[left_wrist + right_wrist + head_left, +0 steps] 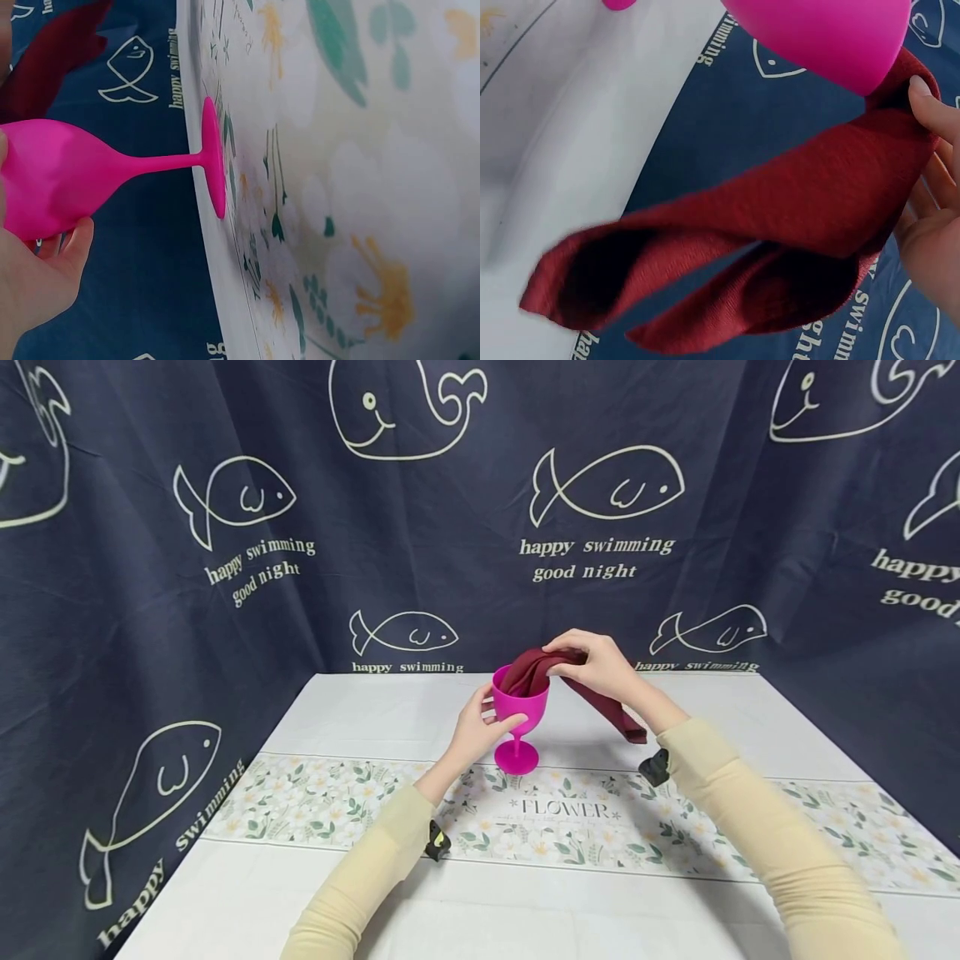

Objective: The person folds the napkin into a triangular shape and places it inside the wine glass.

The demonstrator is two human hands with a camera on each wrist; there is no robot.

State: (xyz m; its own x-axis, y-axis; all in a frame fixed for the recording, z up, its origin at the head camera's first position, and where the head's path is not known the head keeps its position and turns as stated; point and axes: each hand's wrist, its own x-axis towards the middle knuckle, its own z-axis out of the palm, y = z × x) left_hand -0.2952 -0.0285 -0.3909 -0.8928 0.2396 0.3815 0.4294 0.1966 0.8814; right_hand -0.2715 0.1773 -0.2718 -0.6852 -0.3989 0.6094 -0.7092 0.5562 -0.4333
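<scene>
A bright pink goblet [519, 714] stands near the far side of the table, its stem and round foot visible below the bowl. My left hand [476, 727] grips the bowl from the left, thumb across its front. Dark red cloth [528, 672], probably a napkin, is bunched in the goblet's mouth and hangs out over the right rim. My right hand [596, 668] pinches this cloth just right of the rim. In the right wrist view, the loose end of the cloth [780, 195] hangs in folds below the fingers. The part inside the bowl is hidden.
The white table [360, 718] carries a floral printed band [315, 802] with the word FLOWER. A dark blue curtain [450, 543] with fish and whale drawings surrounds the table at the back and sides. Small black devices [656, 767] sit at both wrists.
</scene>
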